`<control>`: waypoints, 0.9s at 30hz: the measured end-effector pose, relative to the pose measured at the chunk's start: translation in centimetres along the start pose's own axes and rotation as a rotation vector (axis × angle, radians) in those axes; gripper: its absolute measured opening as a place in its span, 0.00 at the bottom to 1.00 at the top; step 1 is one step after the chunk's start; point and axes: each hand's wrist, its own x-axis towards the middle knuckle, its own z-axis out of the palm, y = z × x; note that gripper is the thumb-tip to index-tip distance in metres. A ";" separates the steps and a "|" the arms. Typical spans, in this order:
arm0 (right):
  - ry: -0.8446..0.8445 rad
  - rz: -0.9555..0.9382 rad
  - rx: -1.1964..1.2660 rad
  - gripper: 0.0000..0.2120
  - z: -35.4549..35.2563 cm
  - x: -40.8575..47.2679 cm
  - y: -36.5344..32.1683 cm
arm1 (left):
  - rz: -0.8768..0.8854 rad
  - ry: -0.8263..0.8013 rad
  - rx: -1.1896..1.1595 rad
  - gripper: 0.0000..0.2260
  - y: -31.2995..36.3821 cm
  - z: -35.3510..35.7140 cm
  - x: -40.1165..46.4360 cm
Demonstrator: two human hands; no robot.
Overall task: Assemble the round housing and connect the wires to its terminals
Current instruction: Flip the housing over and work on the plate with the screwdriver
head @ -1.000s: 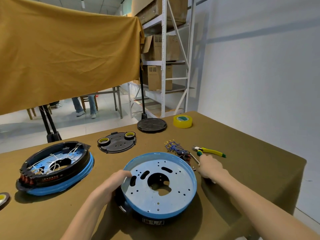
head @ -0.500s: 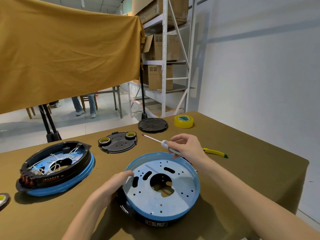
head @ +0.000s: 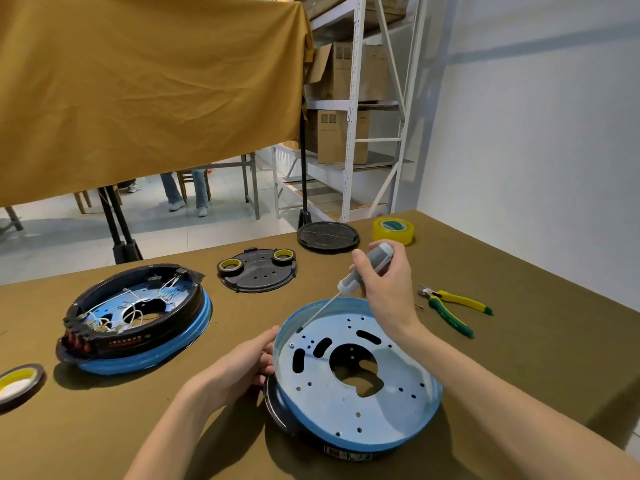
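A round blue housing (head: pixel 363 407) with a perforated pale plate inside lies in front of me on the olive table. My left hand (head: pixel 242 365) grips its left rim. My right hand (head: pixel 384 282) holds a grey-handled screwdriver (head: pixel 360 275) upright and tilted, with its tip down at the plate's far left edge near a small screw. A second housing (head: pixel 138 320), black over blue, holds white wires and red terminals and sits at the left.
A black cover plate (head: pixel 258 271) carries two small tape rolls. Behind it lie a round black disc (head: pixel 327 235) and a yellow tape roll (head: pixel 393 230). Yellow-green pliers (head: pixel 453 306) lie to the right. Another tape roll (head: pixel 17 382) is at the left edge.
My right hand picked the screwdriver up from the table on the right, swung it over the housing and turned its tip down onto the plate. My left hand stayed on the rim.
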 end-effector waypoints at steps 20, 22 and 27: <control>-0.194 -0.132 -0.089 0.13 1.5 -0.6 0.4 | 0.020 0.038 0.000 0.24 0.2 0.5 -0.1; -0.236 -0.149 -0.100 0.13 1.6 -0.5 -0.1 | 0.011 0.036 -0.005 0.24 0.1 0.5 0.0; -0.446 -0.299 -0.278 0.15 2.6 0.5 -2.8 | -0.031 -0.028 -0.038 0.25 0.2 -0.7 -0.1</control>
